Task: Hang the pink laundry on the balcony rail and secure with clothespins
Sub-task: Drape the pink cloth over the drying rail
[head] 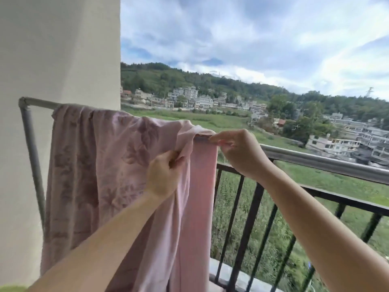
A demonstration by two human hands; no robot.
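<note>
Pink laundry drapes over the grey top rail of a balcony, its patterned bulk bunched toward the white wall while a plainer pink strip hangs straight down at the right-hand end, in front of the dark balusters. A person stands close against the railing, both bare arms reaching out. The left hand sits below the rail line, fingers pressed together on a gathered fold where the cloth twists into a narrow rope. The right hand is higher and further right, thumb and fingertips pinching the cloth's upper edge right where it crosses the bar; whether anything besides fabric is between those fingers cannot be told, and no clothespin can be made out anywhere in view. The rail runs from the wall corner away to the right and slightly downward in this view, and the bare stretch of it lies wholly on the right hand's side. Spreading the bunched cloth flat would therefore seem to mean drawing it rightward along the bar, with the right hand the nearer of the two to that free length. Houses, fields and a wooded hillside lie beyond under broken cloud.
</note>
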